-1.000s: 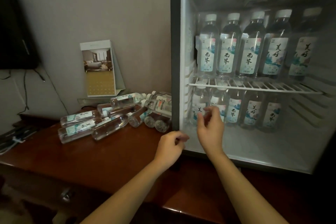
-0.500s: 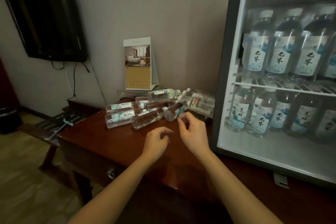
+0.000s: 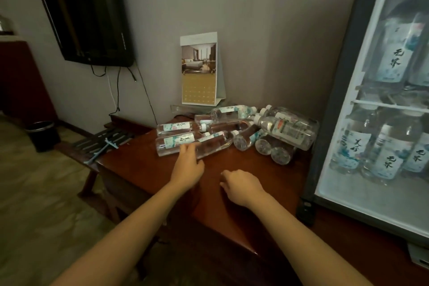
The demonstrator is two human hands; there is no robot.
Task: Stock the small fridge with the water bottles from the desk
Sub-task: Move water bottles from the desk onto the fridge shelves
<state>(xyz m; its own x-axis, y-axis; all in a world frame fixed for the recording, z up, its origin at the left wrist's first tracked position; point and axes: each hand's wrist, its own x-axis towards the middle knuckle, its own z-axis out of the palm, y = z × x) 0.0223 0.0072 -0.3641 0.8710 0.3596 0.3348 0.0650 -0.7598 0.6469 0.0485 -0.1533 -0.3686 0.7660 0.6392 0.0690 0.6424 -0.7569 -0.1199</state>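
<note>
Wooden desk (image 3: 144,162) with the small fridge (image 3: 336,100) standing open at 3 o'clock. Both of its visible shelves carry upright stocked bottles (image 3: 385,155). A heap of water bottles (image 3: 287,132) lies at 12 o'clock, so stocking appears partly done. Left hand (image 3: 188,165), fingers extended, touches the nearest bottle (image 3: 209,144) without clasping it. Right hand (image 3: 241,186), loosely curled, holds nothing.

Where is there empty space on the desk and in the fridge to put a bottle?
The desk is bare in front of the bottle pile, out to its near edge. The fridge floor is bare in front of the lower standing bottles. It is crowded at the back, between the calendar and the fridge.
</note>
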